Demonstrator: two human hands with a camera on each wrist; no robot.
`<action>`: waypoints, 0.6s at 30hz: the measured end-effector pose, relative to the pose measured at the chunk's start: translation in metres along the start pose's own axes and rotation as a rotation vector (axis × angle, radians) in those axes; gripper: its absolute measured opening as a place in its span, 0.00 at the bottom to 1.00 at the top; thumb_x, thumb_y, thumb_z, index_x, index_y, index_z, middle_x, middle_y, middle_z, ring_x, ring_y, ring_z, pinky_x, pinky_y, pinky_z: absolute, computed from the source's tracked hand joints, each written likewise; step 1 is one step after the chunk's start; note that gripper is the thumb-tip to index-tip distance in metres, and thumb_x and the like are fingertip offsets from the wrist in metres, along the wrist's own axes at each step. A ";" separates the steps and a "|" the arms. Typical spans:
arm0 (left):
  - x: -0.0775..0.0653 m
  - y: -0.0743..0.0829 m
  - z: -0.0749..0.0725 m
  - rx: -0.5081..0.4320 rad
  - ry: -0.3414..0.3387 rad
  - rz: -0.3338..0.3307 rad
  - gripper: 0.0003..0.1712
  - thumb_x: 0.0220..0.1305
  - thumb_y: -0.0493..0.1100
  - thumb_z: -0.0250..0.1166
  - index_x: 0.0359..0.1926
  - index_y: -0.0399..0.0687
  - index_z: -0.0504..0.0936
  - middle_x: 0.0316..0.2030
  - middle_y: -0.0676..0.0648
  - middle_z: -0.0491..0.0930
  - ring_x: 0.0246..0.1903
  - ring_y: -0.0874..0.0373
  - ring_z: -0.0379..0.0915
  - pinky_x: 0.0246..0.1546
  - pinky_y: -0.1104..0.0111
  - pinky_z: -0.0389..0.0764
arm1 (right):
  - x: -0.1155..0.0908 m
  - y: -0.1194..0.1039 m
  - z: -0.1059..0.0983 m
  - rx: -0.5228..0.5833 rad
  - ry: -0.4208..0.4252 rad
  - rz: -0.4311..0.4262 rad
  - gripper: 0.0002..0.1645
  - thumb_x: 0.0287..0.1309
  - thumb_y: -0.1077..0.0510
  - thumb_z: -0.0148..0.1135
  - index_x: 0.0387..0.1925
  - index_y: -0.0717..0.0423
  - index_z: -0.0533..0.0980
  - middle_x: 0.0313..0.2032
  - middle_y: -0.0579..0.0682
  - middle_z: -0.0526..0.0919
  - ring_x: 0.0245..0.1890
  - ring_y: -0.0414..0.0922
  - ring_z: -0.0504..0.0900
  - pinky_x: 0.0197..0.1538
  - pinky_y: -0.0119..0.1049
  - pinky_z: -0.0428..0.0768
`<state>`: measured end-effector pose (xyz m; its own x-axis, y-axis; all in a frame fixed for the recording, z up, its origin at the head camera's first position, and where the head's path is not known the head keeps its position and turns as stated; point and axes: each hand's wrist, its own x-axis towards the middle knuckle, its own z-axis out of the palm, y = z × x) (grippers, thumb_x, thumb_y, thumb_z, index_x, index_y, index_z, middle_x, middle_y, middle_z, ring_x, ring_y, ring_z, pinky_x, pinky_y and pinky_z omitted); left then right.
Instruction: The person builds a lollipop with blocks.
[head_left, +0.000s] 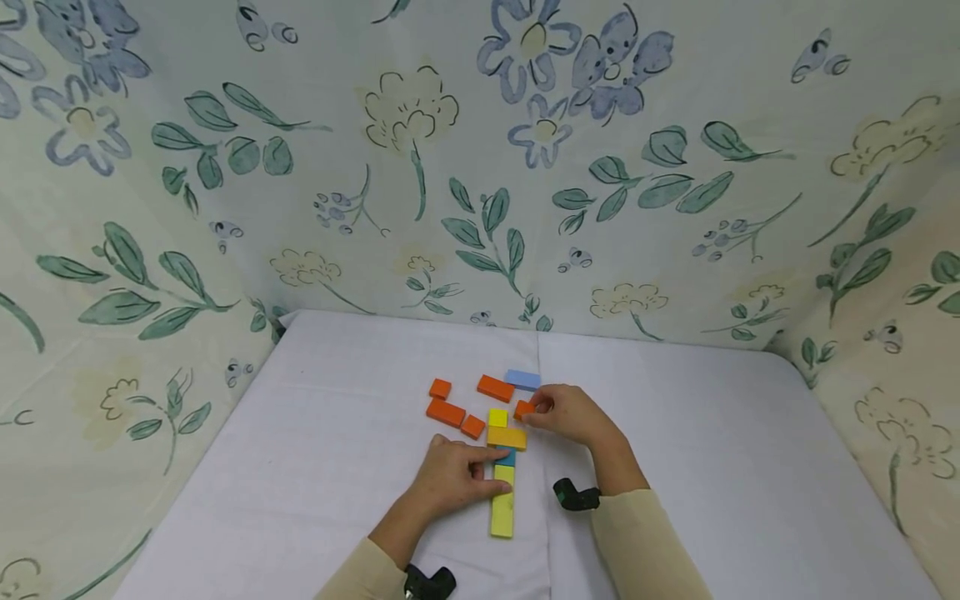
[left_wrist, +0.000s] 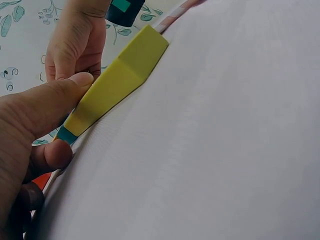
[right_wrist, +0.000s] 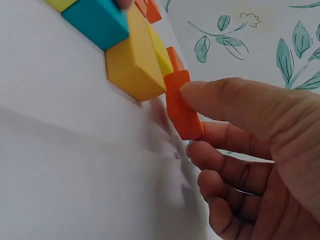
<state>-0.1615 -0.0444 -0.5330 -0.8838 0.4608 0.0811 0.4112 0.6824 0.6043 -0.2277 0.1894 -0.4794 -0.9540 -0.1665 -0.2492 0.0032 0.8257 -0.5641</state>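
In the head view my right hand (head_left: pixel 573 414) pinches a small red-orange block (right_wrist: pixel 184 105) between thumb and fingers, just right of the upper end of a row of blocks. My left hand (head_left: pixel 452 477) touches the row from the left. Its index finger reaches to the blue-green block (head_left: pixel 506 457), while the thumb lies against a yellow-green block (left_wrist: pixel 112 82). Crosswise above the blue-green block lies a yellow-orange block (head_left: pixel 507 438), with a bright yellow block (head_left: pixel 498 417) beyond it.
Left of the row's top lie two small red-orange blocks and a longer red-orange block (head_left: pixel 446 413). Farther back are another long red-orange block (head_left: pixel 496 387) and a light blue block (head_left: pixel 522 380). A white cloth (head_left: pixel 712 467) covers the table; floral fabric (head_left: pixel 420 183) hangs behind.
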 end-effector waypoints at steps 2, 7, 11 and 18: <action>0.000 0.000 0.000 -0.004 -0.009 -0.012 0.29 0.53 0.70 0.73 0.56 0.73 0.87 0.13 0.67 0.68 0.18 0.74 0.63 0.36 0.66 0.55 | 0.001 0.004 0.003 0.016 -0.014 0.010 0.16 0.57 0.46 0.75 0.42 0.49 0.83 0.34 0.46 0.81 0.35 0.44 0.76 0.40 0.36 0.75; 0.000 0.000 0.000 -0.020 -0.015 -0.012 0.29 0.53 0.69 0.74 0.56 0.73 0.86 0.13 0.67 0.68 0.19 0.73 0.64 0.36 0.66 0.55 | 0.001 0.006 0.013 0.066 -0.001 0.027 0.16 0.59 0.46 0.73 0.45 0.47 0.83 0.36 0.46 0.81 0.38 0.45 0.76 0.43 0.38 0.76; 0.000 0.000 0.000 -0.015 -0.006 0.006 0.28 0.53 0.69 0.74 0.56 0.73 0.87 0.13 0.68 0.68 0.19 0.74 0.64 0.36 0.66 0.54 | 0.001 0.006 0.018 0.062 0.017 0.019 0.14 0.62 0.48 0.70 0.47 0.47 0.84 0.37 0.46 0.81 0.39 0.45 0.76 0.44 0.40 0.77; 0.000 0.000 -0.001 -0.016 -0.004 0.001 0.29 0.54 0.69 0.74 0.56 0.72 0.87 0.13 0.67 0.67 0.18 0.73 0.63 0.36 0.66 0.54 | 0.003 0.004 0.023 0.086 0.007 0.018 0.10 0.63 0.47 0.70 0.43 0.42 0.84 0.37 0.46 0.80 0.40 0.46 0.75 0.44 0.40 0.75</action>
<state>-0.1616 -0.0451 -0.5323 -0.8827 0.4633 0.0787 0.4083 0.6730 0.6168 -0.2237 0.1801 -0.5008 -0.9555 -0.1483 -0.2549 0.0459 0.7791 -0.6252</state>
